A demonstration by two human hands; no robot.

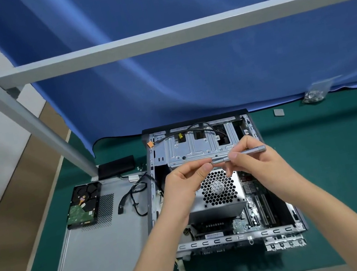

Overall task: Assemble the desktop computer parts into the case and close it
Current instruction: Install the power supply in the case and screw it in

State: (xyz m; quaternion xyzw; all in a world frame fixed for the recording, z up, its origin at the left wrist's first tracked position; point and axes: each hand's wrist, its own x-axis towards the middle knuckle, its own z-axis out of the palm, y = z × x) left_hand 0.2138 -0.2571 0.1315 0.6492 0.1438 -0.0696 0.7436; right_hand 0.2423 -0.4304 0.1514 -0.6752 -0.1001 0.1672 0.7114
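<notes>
The right hand grips a slim grey screwdriver held level above the open case; the left hand pinches its tip just left of that grip; directly below lies the power supply; further left, a hard drive rests on the side panel on the counter.

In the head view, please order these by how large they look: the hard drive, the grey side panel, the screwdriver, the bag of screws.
1. grey side panel
2. hard drive
3. screwdriver, held nearer the camera, so it may look bigger than it is
4. bag of screws, far from the camera
</notes>
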